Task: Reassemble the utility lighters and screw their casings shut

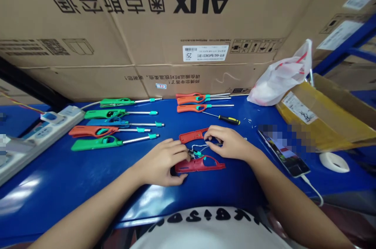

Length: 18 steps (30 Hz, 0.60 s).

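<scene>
An opened red gas lighter lies in two parts on the blue table. My left hand [166,160] closes round the left end of its lower red shell half [202,165], thumb on the near side and fingers over the far side. Small teal and metallic inner parts [197,154] and a white wire [195,146] show between the two parts. The upper red shell half [190,136] lies just beyond. My right hand [227,142] is at that half's right end, thumb and fingertips bent close together near the wire; what they pinch is too small to make out.
Assembled lighters [100,143] lie in a column at left, with more orange ones [190,108] at the back. A yellow-black screwdriver [229,119] lies beyond my right hand. A phone [283,153], an open carton [329,111] and a plastic bag [282,76] stand right; a power strip [44,135] left.
</scene>
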Each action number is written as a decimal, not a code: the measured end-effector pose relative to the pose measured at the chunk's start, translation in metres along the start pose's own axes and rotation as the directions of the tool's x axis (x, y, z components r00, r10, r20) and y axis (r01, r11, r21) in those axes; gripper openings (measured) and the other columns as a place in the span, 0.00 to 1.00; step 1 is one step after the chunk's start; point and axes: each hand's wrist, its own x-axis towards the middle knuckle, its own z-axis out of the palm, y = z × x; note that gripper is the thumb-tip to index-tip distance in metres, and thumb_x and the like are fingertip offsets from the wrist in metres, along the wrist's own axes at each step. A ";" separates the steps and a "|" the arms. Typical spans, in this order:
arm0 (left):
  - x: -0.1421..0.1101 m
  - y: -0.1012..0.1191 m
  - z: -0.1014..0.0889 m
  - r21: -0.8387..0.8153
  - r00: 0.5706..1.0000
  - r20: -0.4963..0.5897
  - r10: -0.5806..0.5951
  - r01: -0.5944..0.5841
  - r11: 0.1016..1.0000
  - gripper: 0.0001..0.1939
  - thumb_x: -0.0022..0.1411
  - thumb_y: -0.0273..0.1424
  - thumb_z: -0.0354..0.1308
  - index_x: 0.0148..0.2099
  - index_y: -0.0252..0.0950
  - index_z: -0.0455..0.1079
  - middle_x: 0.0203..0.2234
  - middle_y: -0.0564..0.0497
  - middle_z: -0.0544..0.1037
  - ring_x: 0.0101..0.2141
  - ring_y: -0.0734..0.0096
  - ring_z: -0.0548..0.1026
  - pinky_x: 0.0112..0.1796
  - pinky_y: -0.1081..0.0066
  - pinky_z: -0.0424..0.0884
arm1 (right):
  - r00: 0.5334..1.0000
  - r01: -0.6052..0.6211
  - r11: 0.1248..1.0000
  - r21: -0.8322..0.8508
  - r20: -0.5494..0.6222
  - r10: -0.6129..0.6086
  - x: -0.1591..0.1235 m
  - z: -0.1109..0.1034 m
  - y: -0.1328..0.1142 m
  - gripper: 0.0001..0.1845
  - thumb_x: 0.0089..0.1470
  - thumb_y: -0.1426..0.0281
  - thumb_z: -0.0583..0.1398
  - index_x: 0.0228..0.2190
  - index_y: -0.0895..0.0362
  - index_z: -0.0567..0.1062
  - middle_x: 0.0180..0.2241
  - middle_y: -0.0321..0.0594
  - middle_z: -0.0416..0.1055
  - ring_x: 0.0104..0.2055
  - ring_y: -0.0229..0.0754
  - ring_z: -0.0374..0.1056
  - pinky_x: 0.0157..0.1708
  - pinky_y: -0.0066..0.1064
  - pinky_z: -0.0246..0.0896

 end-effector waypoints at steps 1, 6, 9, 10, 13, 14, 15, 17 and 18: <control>-0.001 0.000 -0.002 0.009 1.000 -0.014 -0.001 0.002 1.000 0.15 0.58 0.38 0.65 0.46 0.38 0.73 0.39 0.50 0.79 0.37 0.62 0.74 0.39 0.63 0.65 | 1.000 0.007 1.000 0.001 -0.008 -0.007 0.000 0.000 0.001 0.05 0.61 0.73 0.58 0.37 0.54 0.74 0.36 0.36 0.73 0.33 0.37 0.67 0.35 0.30 0.61; -0.003 -0.004 -0.010 0.115 0.996 -0.083 -0.043 0.053 0.992 0.10 0.72 0.34 0.53 0.49 0.37 0.73 0.43 0.46 0.79 0.40 0.61 0.73 0.42 0.62 0.66 | 1.000 0.000 1.000 -0.030 0.017 0.001 -0.006 0.002 0.002 0.10 0.57 0.77 0.58 0.39 0.53 0.75 0.37 0.36 0.74 0.34 0.37 0.68 0.35 0.30 0.60; -0.002 -0.013 -0.007 0.040 0.993 -0.061 -0.100 0.102 0.994 0.10 0.72 0.34 0.54 0.50 0.36 0.72 0.45 0.45 0.78 0.43 0.61 0.74 0.45 0.61 0.69 | 0.997 -0.010 0.997 -0.078 0.076 0.016 -0.007 -0.001 -0.001 0.16 0.54 0.80 0.56 0.42 0.53 0.74 0.41 0.38 0.74 0.37 0.39 0.69 0.36 0.31 0.61; -0.002 -0.016 -0.005 0.011 0.992 -0.058 -0.112 0.113 0.994 0.10 0.72 0.34 0.54 0.51 0.36 0.72 0.45 0.45 0.77 0.44 0.61 0.74 0.45 0.62 0.70 | 0.995 -0.012 0.995 -0.099 0.098 0.022 -0.007 -0.002 -0.003 0.18 0.54 0.80 0.56 0.44 0.52 0.74 0.43 0.39 0.74 0.39 0.41 0.69 0.38 0.32 0.62; -0.001 -0.025 -0.001 -0.060 0.990 -0.065 -0.128 0.124 0.991 0.10 0.72 0.34 0.55 0.49 0.36 0.74 0.45 0.45 0.76 0.46 0.61 0.74 0.47 0.61 0.72 | 0.989 -0.020 0.984 -0.175 0.141 0.045 -0.009 -0.006 -0.007 0.18 0.55 0.79 0.56 0.46 0.53 0.72 0.46 0.42 0.72 0.46 0.46 0.69 0.44 0.37 0.64; -0.002 -0.027 -0.001 -0.072 0.988 -0.072 -0.135 0.129 0.989 0.10 0.72 0.34 0.55 0.49 0.37 0.74 0.45 0.45 0.76 0.46 0.61 0.74 0.48 0.61 0.72 | 0.988 -0.029 0.980 -0.197 0.143 0.058 -0.012 -0.006 -0.008 0.16 0.56 0.78 0.57 0.46 0.53 0.72 0.46 0.43 0.72 0.47 0.48 0.68 0.45 0.39 0.64; -0.002 -0.028 -0.001 -0.081 0.987 -0.076 -0.143 0.136 0.987 0.10 0.72 0.34 0.56 0.48 0.37 0.75 0.44 0.45 0.76 0.46 0.61 0.74 0.48 0.61 0.72 | 0.987 -0.043 0.975 -0.216 0.139 0.075 -0.015 -0.006 -0.008 0.15 0.57 0.77 0.57 0.45 0.53 0.72 0.45 0.44 0.72 0.47 0.49 0.68 0.46 0.41 0.63; -0.002 -0.030 -0.001 -0.096 0.985 -0.079 -0.154 0.146 0.985 0.10 0.72 0.35 0.56 0.48 0.38 0.76 0.44 0.45 0.76 0.45 0.61 0.74 0.47 0.61 0.72 | 0.987 -0.083 0.967 -0.241 0.111 0.113 -0.023 -0.003 -0.008 0.11 0.60 0.74 0.57 0.44 0.52 0.72 0.45 0.44 0.72 0.48 0.50 0.67 0.47 0.44 0.62; -0.002 -0.030 -0.001 -0.105 0.984 -0.081 -0.156 0.147 0.983 0.10 0.72 0.35 0.56 0.48 0.38 0.77 0.44 0.45 0.76 0.45 0.61 0.74 0.47 0.61 0.72 | 0.988 -0.104 0.963 -0.248 0.089 0.129 -0.028 -0.001 -0.007 0.11 0.61 0.74 0.58 0.45 0.52 0.72 0.46 0.43 0.72 0.49 0.50 0.67 0.47 0.45 0.62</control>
